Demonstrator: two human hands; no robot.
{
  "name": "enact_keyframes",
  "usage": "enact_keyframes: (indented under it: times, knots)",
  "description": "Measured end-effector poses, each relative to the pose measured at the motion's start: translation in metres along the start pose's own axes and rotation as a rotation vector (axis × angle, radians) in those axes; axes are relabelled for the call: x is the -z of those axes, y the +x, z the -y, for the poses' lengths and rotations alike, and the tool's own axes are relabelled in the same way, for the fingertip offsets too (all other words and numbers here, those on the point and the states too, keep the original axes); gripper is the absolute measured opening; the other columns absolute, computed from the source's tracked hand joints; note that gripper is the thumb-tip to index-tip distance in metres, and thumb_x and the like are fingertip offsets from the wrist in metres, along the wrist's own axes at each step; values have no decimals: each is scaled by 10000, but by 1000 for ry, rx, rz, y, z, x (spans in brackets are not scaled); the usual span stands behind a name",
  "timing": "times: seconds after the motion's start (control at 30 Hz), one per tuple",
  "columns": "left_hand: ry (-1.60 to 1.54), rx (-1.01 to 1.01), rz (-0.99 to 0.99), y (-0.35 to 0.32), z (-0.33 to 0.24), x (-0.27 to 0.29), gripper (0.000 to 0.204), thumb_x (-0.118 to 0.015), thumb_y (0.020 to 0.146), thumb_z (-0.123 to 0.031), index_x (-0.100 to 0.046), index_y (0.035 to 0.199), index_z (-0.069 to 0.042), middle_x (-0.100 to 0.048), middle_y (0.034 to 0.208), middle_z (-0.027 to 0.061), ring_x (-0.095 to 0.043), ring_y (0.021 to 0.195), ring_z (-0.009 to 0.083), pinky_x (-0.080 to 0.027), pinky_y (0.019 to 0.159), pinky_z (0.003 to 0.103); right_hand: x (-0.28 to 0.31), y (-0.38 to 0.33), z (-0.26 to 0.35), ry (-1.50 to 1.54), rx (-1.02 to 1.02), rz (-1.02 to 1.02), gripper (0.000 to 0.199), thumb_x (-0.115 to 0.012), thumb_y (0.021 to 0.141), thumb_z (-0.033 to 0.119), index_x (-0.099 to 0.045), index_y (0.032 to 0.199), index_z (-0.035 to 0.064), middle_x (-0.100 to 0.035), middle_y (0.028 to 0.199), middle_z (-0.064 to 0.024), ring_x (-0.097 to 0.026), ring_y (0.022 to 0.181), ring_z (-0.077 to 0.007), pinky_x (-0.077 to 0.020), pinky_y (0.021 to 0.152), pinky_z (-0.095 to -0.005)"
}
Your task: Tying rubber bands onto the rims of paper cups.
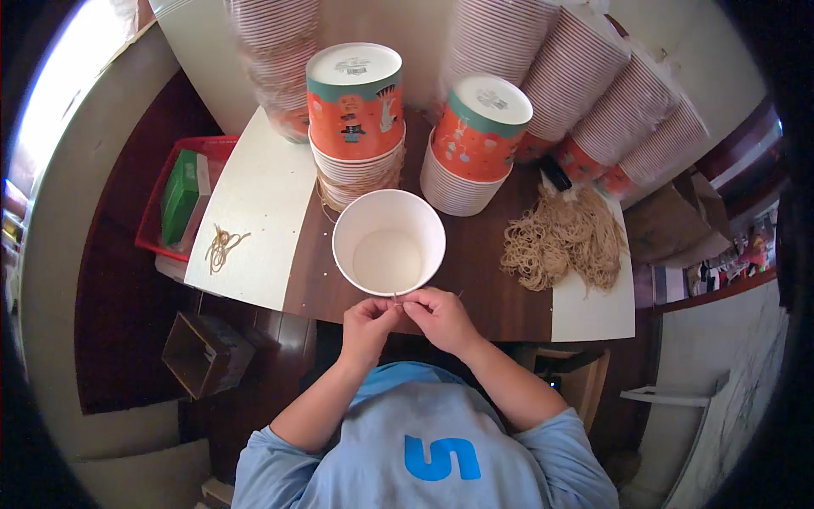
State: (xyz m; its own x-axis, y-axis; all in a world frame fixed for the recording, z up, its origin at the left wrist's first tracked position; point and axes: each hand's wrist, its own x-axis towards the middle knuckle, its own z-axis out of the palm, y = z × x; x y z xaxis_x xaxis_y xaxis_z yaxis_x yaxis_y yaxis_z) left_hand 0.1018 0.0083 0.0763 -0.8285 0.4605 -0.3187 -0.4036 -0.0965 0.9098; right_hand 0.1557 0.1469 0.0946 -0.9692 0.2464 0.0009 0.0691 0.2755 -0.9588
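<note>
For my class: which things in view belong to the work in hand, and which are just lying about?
Seem to belong:
left hand and right hand, fingertips together at the near rim of the open white tub
tan string heap
string-wrapped tub stack; second tub stack to its right

Seem just lying about:
red basket with a green box
open cardboard box, lower left

Smooth paper tub (388, 246) (matt inside), rough twine (564, 237)

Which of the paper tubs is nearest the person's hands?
The single tub with its white inside showing, just beyond the left hand and right hand. The left inverted stack, right inverted stack and plastic-wrapped stacks are all farther away.
</note>
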Motion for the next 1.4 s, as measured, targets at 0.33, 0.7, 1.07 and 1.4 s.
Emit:
enact_keyframes:
  times: [0.33, 0.7, 1.07, 1.4]
  knots:
    - [-110, 224, 31, 0, 2, 10, 121, -650, 829, -133, -619, 842, -17, -610, 708, 27, -493, 533, 55, -338, 461, 176, -11, 1, -18, 820, -478, 95, 170, -569, 881, 94, -635, 1001, -7, -657, 940, -97, -640, 831, -176, -530, 779, -316]
    - [-251, 301, 49, 3, 6, 11, 97, -638, 838, -108, -622, 858, -14, -633, 731, 54, -527, 541, 72, -361, 454, 177, -12, -2, -16, 866, -525, 70, 191, -613, 857, 145, -630, 1013, 37, -646, 927, -45, -609, 818, -123, -494, 757, -264]
    - [101, -135, -3, -7, -2, 5, 116, -624, 832, -54, -647, 898, 38, -663, 819, 82, -621, 716, 116, -511, 672, 249, -12, -3, -18, 616, -300, -8, 153, -650, 841, 131, -635, 941, 15, -635, 885, -51, -616, 775, -125, -518, 681, -262]
    - [144, -188, -39, -4, 3, 8, 115, -583, 854, -57, -636, 859, 44, -657, 782, 72, -608, 694, 108, -500, 648, 240, -12, 0, -6, 57, 40, -153, 103, -669, 788, 95, -660, 856, 18, -630, 842, -79, -619, 717, -149, -509, 633, -272]
